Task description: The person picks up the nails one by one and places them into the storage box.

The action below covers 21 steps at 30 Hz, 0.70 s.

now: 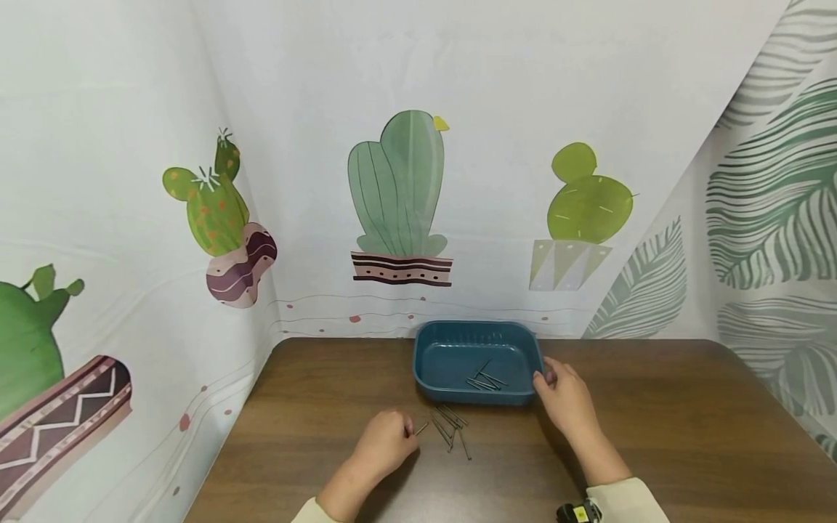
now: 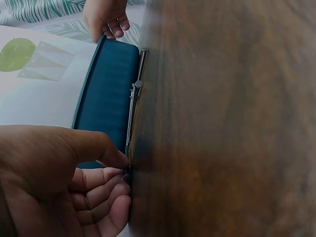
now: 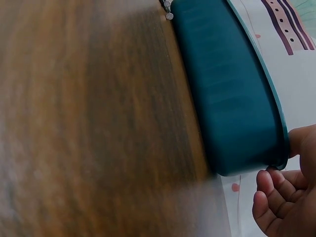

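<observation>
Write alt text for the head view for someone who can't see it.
A person's left hand pinches a nail beside other loose nails on a brown table, while the right hand holds the right end of a blue tray with more nails inside. Behind, a white backdrop shows printed cacti and leaves.

The left sleeve point(image 1: 315, 512) and right sleeve point(image 1: 626, 501) are pale cream. A black device point(image 1: 566, 514) with a yellow label point(image 1: 580, 513) sits beside the right sleeve.

So the tub point(image 1: 474, 396) is deep teal, nails point(image 1: 465, 444) are dull metallic grey, worktop point(image 1: 654, 407) is brown woodgrain, sleeves point(image 1: 628, 503) cream, white backdrop point(image 1: 497, 87) has green cacti point(image 1: 412, 189) and stripy leaves point(image 1: 778, 181)
</observation>
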Each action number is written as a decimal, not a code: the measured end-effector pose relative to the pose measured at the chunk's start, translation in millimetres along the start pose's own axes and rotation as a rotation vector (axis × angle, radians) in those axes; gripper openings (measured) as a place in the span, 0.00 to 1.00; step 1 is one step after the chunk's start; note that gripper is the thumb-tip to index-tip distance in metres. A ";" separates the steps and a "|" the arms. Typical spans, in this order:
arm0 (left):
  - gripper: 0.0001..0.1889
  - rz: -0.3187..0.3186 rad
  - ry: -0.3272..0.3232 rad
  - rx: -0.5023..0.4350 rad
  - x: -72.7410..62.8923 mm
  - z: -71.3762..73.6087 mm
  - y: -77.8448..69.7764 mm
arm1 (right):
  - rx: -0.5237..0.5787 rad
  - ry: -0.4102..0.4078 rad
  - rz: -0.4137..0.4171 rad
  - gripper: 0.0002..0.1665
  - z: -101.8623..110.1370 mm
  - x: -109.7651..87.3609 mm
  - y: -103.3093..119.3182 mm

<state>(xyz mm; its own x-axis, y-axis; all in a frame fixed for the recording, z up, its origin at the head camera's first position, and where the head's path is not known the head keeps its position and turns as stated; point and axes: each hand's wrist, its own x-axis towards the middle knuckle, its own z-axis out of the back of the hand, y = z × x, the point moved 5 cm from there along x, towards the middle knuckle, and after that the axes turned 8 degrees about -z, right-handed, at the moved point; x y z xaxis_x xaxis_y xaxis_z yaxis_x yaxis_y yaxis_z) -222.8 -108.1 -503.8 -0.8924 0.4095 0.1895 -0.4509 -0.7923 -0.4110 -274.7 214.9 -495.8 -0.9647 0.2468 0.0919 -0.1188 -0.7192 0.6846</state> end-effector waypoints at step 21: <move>0.12 -0.007 -0.019 -0.001 1.3 3.4 -3.2 | -0.009 0.003 0.003 0.27 -0.6 0.0 -1.0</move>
<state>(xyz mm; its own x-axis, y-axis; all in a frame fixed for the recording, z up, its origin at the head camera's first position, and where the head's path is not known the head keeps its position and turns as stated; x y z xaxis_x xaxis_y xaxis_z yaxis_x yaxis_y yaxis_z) -222.6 -106.5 -499.2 -0.8896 0.4063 0.2087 -0.4568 -0.7890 -0.4109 -274.7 215.2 -496.8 -0.9658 0.2425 0.0914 -0.1180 -0.7255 0.6781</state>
